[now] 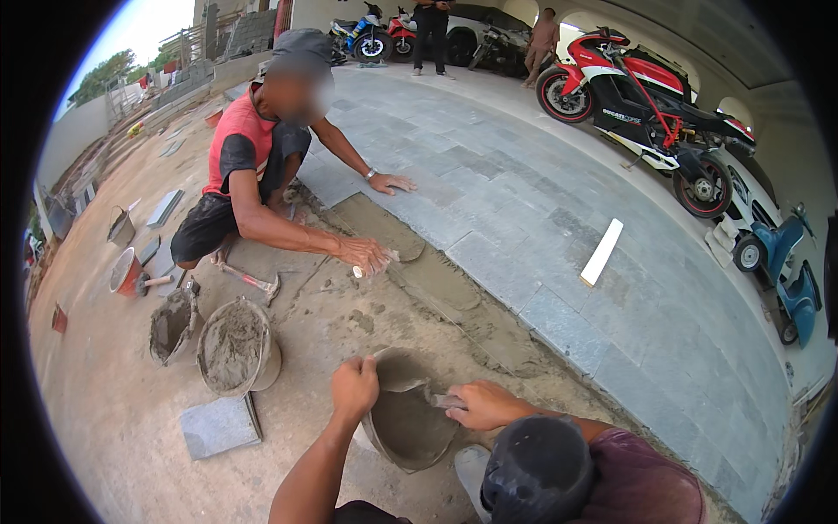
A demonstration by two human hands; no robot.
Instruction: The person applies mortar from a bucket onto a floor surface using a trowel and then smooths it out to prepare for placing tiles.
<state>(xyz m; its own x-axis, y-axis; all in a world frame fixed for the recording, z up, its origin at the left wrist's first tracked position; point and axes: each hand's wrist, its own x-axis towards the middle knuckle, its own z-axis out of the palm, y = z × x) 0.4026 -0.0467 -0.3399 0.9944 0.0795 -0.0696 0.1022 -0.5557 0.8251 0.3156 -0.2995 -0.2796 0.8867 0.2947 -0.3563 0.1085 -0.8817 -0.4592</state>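
Observation:
My left hand [355, 387] is closed on the rim of a bucket [381, 437] that stands tilted in front of me, with wet grey mortar [414, 426] inside. My right hand [483, 406] grips the pale handle of a trowel [449, 401], whose blade reaches into the bucket. Just beyond lies a strip of spread mortar [454, 301] along the edge of the grey stone paving [559, 323]. Across from me a squatting co-worker in a red and black shirt [237, 140] rests one hand on the paving and holds a tool, partly hidden, over the mortar.
Left of my bucket stand a mortar-filled bucket [231, 349] and a dirty bucket [173, 327]. Stone tiles [220, 428] lie near them, and a hammer [249, 278] is by the co-worker. A white strip [602, 253] lies on the paving. A red motorcycle [646, 105] and blue scooter [781, 262] stand beyond.

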